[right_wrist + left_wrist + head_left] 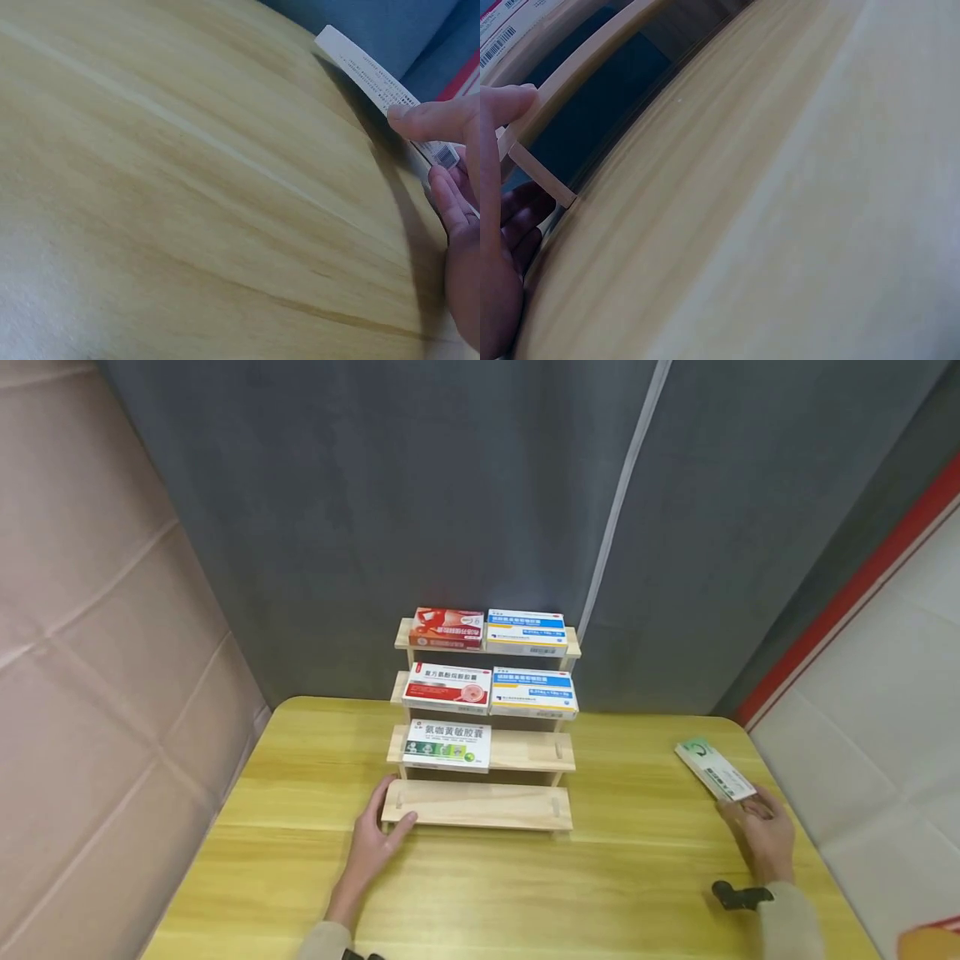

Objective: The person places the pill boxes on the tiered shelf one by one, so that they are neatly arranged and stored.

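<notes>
A stepped wooden display rack point(480, 804) with four tiers stands mid-table. My left hand point(375, 837) grips the left end of its lowest tier, thumb on the board's front edge; in the left wrist view the other fingers point(526, 214) lie behind the rack's leg. Far to the right, my right hand point(767, 833) pinches the near end of a white and green medicine box point(714, 770). In the right wrist view the thumb presses on the box's printed side point(367, 81), and a shadow lies along the table beneath it.
On the top tier sit a red box point(446, 628) and a blue-white box point(527, 632). Below are a red-white box point(447, 687) and another blue-white box point(534, 693). A white-green box point(447, 747) occupies the third tier's left half. A grey curtain point(375, 527) hangs behind the table.
</notes>
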The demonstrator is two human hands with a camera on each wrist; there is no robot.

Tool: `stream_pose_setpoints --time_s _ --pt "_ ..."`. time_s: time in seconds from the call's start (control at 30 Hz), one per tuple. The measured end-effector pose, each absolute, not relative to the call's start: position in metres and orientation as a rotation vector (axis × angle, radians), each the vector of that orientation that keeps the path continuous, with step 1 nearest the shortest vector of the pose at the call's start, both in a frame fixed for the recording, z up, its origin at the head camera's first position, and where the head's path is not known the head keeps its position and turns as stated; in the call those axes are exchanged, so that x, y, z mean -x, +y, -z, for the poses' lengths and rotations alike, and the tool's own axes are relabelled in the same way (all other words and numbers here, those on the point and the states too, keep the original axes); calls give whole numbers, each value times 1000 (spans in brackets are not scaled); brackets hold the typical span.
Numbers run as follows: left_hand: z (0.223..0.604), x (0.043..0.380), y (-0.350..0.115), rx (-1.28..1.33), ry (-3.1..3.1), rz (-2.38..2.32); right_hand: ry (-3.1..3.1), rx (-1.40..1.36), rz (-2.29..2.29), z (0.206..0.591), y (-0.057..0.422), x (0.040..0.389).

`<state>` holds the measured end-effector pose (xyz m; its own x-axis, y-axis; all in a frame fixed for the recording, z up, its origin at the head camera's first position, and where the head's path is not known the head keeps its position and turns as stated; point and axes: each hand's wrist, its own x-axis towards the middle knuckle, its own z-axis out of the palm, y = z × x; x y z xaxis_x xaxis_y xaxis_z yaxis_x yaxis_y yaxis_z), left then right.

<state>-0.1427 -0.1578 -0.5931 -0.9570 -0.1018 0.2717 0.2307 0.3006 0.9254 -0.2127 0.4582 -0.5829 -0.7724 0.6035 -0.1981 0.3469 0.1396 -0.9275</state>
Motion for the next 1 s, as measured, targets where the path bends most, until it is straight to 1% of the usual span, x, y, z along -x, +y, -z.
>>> stream_pose_setpoints --time_s 0.07,0.17,0.27,0.53,0.83,1.0 --pt "603 146 -160 120 -2283 1710 -2111 936 -1744 584 459 212" --pt "604 147 -161 110 -2298 1690 -2055 929 -1793 585 459 209" --pt "598 144 -158 100 -2303 1676 -2018 927 -1818 585 460 208" --pt "565 135 -152 101 -2351 1661 -2002 921 -1836 584 460 208" --pt "565 134 -152 101 -2315 1703 -2024 862 -1916 577 455 208" --pt "566 135 -152 111 -2306 1718 -2024 881 -1915 574 449 207"
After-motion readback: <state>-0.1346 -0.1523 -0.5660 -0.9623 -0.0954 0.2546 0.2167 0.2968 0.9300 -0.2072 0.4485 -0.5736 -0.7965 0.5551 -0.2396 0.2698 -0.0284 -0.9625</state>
